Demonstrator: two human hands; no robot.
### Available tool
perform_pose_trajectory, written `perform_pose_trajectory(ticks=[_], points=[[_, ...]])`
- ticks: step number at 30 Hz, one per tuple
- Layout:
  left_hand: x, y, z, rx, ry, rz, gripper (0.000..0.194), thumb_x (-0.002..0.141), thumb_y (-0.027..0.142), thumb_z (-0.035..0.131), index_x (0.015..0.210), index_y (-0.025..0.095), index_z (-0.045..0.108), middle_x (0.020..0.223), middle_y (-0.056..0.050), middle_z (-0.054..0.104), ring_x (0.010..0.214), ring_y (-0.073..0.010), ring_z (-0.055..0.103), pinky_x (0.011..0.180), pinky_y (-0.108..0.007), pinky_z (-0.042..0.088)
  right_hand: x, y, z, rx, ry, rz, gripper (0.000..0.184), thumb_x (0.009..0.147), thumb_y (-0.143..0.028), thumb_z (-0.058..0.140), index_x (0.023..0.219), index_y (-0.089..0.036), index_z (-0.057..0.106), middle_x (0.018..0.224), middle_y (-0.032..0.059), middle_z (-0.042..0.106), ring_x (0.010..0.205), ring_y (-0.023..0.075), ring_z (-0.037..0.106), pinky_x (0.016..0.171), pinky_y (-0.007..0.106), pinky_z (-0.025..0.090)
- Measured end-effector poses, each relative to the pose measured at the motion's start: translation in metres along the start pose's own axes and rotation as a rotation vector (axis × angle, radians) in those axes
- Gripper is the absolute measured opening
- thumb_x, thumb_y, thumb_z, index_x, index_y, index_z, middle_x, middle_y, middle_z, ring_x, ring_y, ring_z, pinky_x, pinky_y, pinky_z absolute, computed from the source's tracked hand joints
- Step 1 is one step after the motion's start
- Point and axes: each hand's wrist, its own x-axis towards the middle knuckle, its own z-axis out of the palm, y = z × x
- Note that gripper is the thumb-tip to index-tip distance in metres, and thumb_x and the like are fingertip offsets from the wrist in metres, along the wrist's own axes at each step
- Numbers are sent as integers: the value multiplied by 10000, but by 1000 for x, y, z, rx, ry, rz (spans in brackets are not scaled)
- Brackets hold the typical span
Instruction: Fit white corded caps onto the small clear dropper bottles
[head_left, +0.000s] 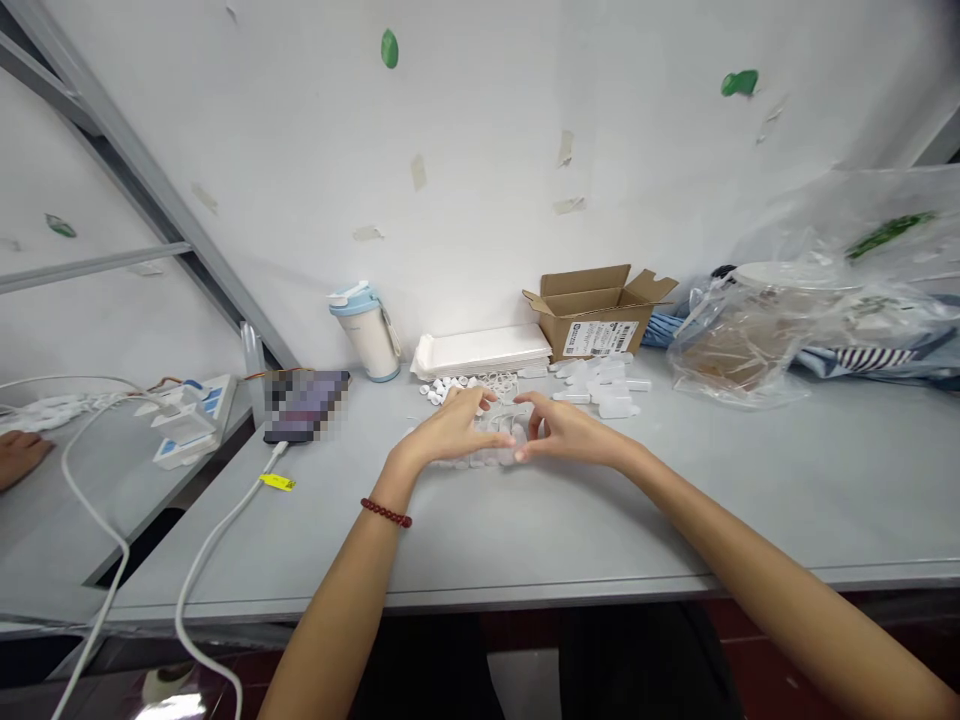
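Note:
My left hand (459,425) is over a cluster of small translucent plastic bottles (491,457), thumb stretched toward the right and fingers curved above it. Facing it, my right hand (568,428) has its thumb and index finger apart at the cluster's right edge. Nothing is visibly gripped in either hand, though both partly cover the cluster. Just behind my left hand lie small white caps (444,388), with clear ring-shaped pieces (501,384) beside them. More translucent bottles (604,378) lie loosely beyond my right hand.
White flat trays (484,350) are stacked by the wall, next to an open cardboard box (596,315). A tumbler (367,330) and a charging phone (307,405) stand and lie leftward. Plastic bags (757,340) fill the right back. Another person's hand (21,455) rests far left.

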Motion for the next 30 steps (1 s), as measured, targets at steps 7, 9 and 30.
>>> perform_pose_trajectory(ticks=[7, 9, 30], points=[[44, -17, 1, 160, 297, -7, 199, 812, 206, 460, 919, 153, 620, 991, -107, 631, 1048, -278, 476, 925, -421, 383, 37, 21, -30, -341, 290, 69, 384, 878, -347, 502, 1203, -142, 487, 962, 83, 646, 832, 195, 590, 684, 273, 403], [57, -22, 2, 175, 262, -2, 188, 762, 176, 508, 892, 147, 640, 938, -120, 647, 1057, -312, 467, 904, -445, 395, 52, 26, -36, -587, 270, 100, 298, 868, -218, 505, 1155, -149, 543, 1083, 119, 617, 965, 224, 570, 719, 276, 405], [70, -24, -2, -549, 524, -144, 214, 669, 201, 619, 853, 131, 703, 811, -71, 703, 713, -162, 623, 636, -287, 500, 74, 29, -23, -898, 197, 76, 342, 776, 20, 444, 1029, -137, 612, 1069, 156, 645, 1090, 294, 515, 829, 355, 399]])
